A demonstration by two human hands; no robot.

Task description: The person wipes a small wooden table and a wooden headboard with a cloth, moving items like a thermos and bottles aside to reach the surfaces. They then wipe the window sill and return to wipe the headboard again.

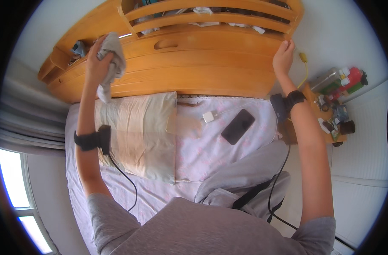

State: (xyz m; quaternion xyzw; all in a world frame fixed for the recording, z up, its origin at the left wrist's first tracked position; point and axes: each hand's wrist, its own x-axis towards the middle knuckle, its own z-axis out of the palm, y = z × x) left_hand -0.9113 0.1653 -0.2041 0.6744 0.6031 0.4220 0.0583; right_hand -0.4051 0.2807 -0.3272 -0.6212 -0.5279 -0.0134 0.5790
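My left hand (99, 63) grips a crumpled light grey cloth (112, 52) in front of the left part of a wooden headboard (194, 60). The cloth hangs down from my fingers towards the pillow (136, 137). My right hand (284, 57) is at the headboard's right end, fingers bent against its edge below the slatted shelf; nothing is seen in it. Below, a dark smartphone (238, 127) and a white charger plug (208, 117) with a cable lie on the pink-patterned bed sheet (194, 159).
A slatted shelf (210, 19) with various items tops the headboard. A small blue-grey object (79, 48) stands in its left compartment. At right, a wooden bedside table (312, 122) holds bottles and a dark cup (347, 127); a yellow plug (303, 57) hangs nearby. Cables run from both wrist bands.
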